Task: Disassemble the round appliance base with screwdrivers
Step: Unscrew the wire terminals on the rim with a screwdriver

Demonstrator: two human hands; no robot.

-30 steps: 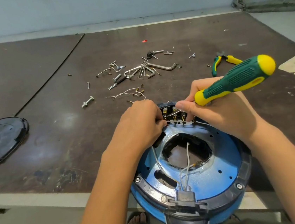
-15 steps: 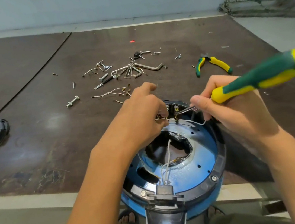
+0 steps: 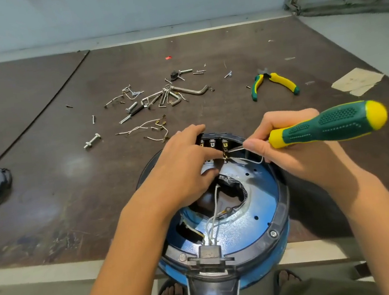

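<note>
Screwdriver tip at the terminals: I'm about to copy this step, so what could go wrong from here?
The screwdriver tip works at the terminals right beside the left hand; a slip could jab its fingers.
The thin white wire runs right by the tip and could get nicked.
The appliance base overhangs the table edge, so hard prying might tip it off.
</note>
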